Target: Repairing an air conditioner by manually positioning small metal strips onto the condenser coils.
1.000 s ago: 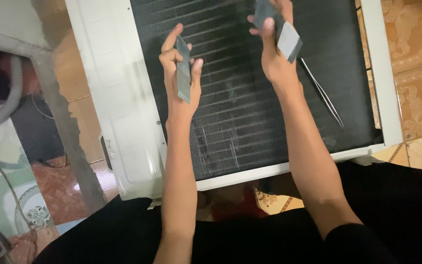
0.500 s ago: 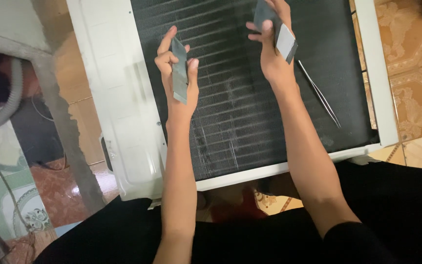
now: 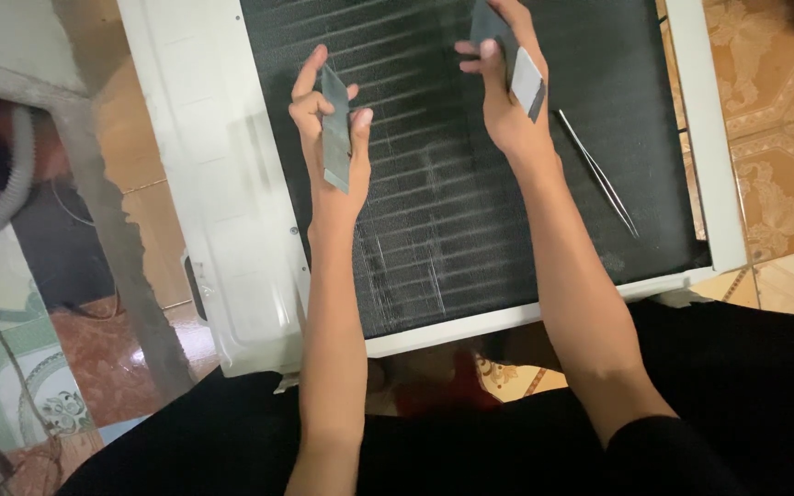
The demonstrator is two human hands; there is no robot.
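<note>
Two grey strips are pinched: one (image 3: 334, 129) in the left hand (image 3: 328, 138), a second, possibly folded, piece (image 3: 524, 81) in the right hand (image 3: 507, 92). Fingers are closed on both. Bare black fin grille (image 3: 452, 230) is left below, up to the white casing (image 3: 222, 211).

Dark coil face (image 3: 434, 230) lies open below both hands — only the thin tweezers (image 3: 599, 174) lie at right.

The right hand (image 3: 507, 87) hides most of its dark piece (image 3: 484, 23), both cut by the top edge; the condenser coil (image 3: 434, 230) too.

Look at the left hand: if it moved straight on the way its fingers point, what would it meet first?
Probably the dark finned coil of the white unit. The left hand, holding a grey strip, points across it; depth is unclear.
</note>
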